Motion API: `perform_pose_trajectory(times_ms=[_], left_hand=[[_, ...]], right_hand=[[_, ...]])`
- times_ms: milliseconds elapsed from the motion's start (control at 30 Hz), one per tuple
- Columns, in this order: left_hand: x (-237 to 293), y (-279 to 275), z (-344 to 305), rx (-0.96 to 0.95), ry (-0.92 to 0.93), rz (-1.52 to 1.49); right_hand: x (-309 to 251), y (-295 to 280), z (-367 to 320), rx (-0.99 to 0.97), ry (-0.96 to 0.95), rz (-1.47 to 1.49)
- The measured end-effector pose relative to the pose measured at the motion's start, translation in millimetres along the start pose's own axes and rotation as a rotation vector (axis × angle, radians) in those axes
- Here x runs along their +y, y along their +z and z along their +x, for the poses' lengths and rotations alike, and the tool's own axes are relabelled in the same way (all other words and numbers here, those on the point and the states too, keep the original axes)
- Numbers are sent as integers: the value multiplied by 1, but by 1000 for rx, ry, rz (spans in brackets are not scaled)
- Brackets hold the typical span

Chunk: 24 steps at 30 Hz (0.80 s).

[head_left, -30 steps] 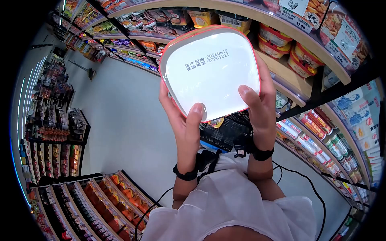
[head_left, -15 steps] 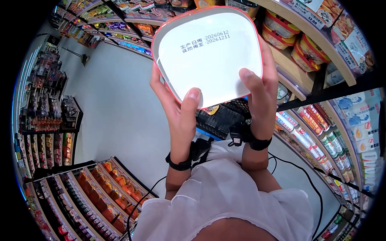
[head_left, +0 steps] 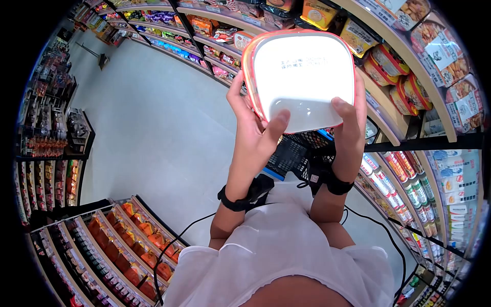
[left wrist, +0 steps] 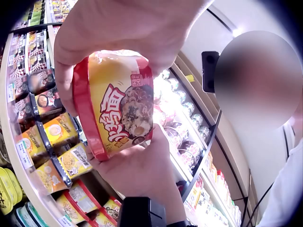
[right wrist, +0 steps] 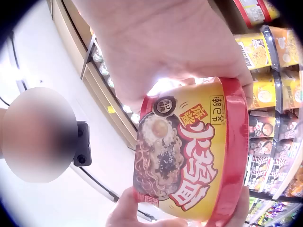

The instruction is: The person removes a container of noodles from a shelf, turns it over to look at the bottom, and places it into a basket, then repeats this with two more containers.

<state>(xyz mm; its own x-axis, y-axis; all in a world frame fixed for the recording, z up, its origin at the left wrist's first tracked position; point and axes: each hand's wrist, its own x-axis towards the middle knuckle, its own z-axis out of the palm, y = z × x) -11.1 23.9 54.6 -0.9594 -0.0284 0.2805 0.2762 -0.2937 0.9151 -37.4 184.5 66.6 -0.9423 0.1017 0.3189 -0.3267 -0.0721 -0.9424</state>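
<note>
An instant noodle bowl is held up in front of me, its white underside toward my head and a faint printed date on it. My left hand grips its left side, thumb pressed on the underside. On the opposite side my right hand holds it the same way. The left wrist view shows the yellow and red side of the bowl, with a noodle picture. In the right wrist view the bowl has a red rim band and a fried egg picture between both hands.
Below the bowl stands a black basket with blue parts. Shelves with noodle bowls and canned goods curve along the right. A snack shelf stands at lower left, past the grey floor. Black cables hang beside the body.
The bowl has shifted right in the head view and tilted, showing more of its left side. Glare now washes out the printed date. Both hands keep their grip, and the view has turned.
</note>
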Motion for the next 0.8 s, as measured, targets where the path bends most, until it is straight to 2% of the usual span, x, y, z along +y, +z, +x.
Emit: perform_pose_trajectory(times_ms=[200,300,367,433,467,500,567,667,733,800], left_hand=[[5,-83,28,-248,-271,94],[3,-112,42,-234,-439,-157],[-16,-133,48,-241,-524,-192],[-42,-162,51,-304,-477,-36],[-53,-171,49,-330,-458,37],[-50,-173,51,-325,-539,24],[-61,-179,48,-418,-476,68],[-101,-193,33,-558,-355,194],[-118,-190,16,-582,-284,296],[-147,-178,-15,-661,-313,463]], right_hand=[[5,55,-5,84,36,-152],[16,78,-11,48,-48,-193],[20,91,-21,35,140,-219],[27,95,-26,-20,330,-276],[43,84,-30,-71,353,-235],[51,85,-35,-26,479,-176],[66,83,-44,58,719,-173],[96,59,-58,41,949,-76],[130,48,-70,102,1073,-16],[159,41,-86,165,1158,-46]])
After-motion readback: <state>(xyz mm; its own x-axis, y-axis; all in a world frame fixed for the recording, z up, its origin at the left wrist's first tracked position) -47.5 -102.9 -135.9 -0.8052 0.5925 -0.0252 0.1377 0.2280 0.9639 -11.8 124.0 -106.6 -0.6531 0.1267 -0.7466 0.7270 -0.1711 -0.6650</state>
